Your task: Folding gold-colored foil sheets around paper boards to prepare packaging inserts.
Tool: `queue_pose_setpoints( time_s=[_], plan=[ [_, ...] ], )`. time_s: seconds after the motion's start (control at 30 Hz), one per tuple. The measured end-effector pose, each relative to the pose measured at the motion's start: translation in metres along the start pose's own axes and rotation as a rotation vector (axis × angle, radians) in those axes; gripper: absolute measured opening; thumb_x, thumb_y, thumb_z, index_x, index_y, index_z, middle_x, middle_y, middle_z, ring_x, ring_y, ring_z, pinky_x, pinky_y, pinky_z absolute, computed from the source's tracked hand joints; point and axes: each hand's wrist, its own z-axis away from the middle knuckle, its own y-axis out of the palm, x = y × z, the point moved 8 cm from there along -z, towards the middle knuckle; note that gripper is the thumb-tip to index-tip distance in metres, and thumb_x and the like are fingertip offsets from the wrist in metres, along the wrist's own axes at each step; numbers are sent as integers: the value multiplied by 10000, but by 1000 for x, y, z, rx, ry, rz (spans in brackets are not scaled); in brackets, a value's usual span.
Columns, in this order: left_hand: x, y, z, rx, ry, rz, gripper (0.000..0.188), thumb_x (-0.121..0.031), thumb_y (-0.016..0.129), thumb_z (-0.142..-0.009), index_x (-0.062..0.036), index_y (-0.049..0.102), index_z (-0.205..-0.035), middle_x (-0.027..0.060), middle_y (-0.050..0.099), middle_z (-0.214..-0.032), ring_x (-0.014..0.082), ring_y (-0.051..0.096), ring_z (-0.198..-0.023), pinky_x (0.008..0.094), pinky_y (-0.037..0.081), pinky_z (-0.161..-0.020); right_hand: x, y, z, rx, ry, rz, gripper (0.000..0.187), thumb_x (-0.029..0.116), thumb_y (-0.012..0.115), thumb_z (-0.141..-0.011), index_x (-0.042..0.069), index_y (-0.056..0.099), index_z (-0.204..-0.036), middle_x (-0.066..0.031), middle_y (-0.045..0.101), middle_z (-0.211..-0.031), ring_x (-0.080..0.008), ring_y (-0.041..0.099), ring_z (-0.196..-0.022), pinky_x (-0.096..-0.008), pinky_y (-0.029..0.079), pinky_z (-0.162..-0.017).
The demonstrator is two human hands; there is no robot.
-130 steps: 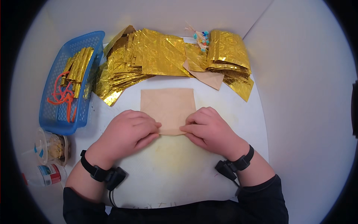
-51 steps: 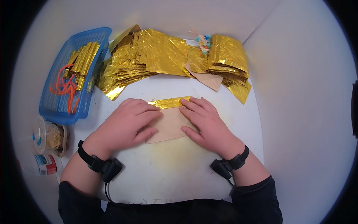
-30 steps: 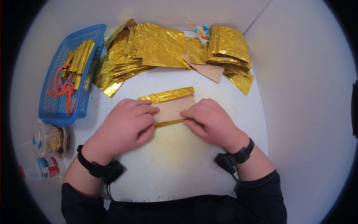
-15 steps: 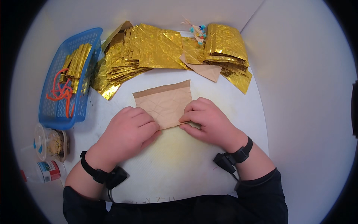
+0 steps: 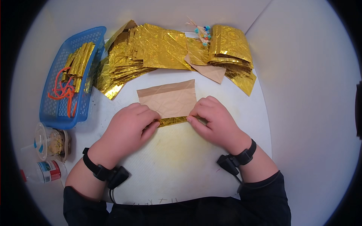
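A sheet of gold foil paper lies brown side up on the white table before me. Its near edge is folded over into a narrow strip that shows gold. My left hand pinches the left end of that fold between thumb and fingers. At the right end, my right hand pinches the fold the same way. The sheet's far edge, with a darker brown band, rests flat and untouched.
Behind the sheet lie a fanned stack of gold foil paper and a second stack, with bead-topped picks between. At left stand a blue basket holding gold strips and orange cords, a lidded plastic tub and a bottle.
The sheet's near edge has been turned up, so a gold strip now shows between my hands. Both hands have shifted slightly, fingers moving up along the fold.
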Motion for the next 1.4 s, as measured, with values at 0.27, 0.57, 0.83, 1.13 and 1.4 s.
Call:
queue_pose_setpoints(
  time_s=[0.27,0.57,0.83,1.13,1.4],
  plan=[
    [3,0,0,49,3,21,141,-143,844,-945,-73,756,-1030,122,709,-963,377,687,-950,488,573,-850,-1,-1,0,-28,23,-41,92,84,826,-940,73,735,-940,-94,690,-939,-340,630,-928,-440,533,-881],
    [-19,-5,6,66,250,-171,209,-149,894,-863,-119,753,-1015,56,729,-1041,317,701,-982,464,573,-857,9,1,3,-10,-152,48,111,89,848,-905,136,791,-988,-44,694,-997,-302,659,-1027,-448,534,-917],
    [-17,-5,6,13,238,-138,225,-146,905,-866,-122,780,-1051,43,760,-1090,292,722,-1017,432,591,-875,17,8,7,45,-277,15,154,65,896,-893,80,813,-1023,-69,741,-1016,-317,710,-928,-439,589,-804],
    [-11,-8,-1,9,139,-39,219,-159,918,-887,-119,843,-1088,54,743,-984,306,709,-915,439,597,-836,19,4,6,20,-266,85,107,109,847,-933,76,746,-942,-72,706,-1005,-316,686,-962,-444,578,-856],
    [-5,-2,2,-10,93,3,123,-178,888,-936,-87,829,-994,78,717,-909,326,692,-889,448,573,-799,7,8,2,20,-112,69,66,109,775,-1013,53,747,-994,-107,715,-985,-348,684,-966,-463,579,-886]
  ],
)
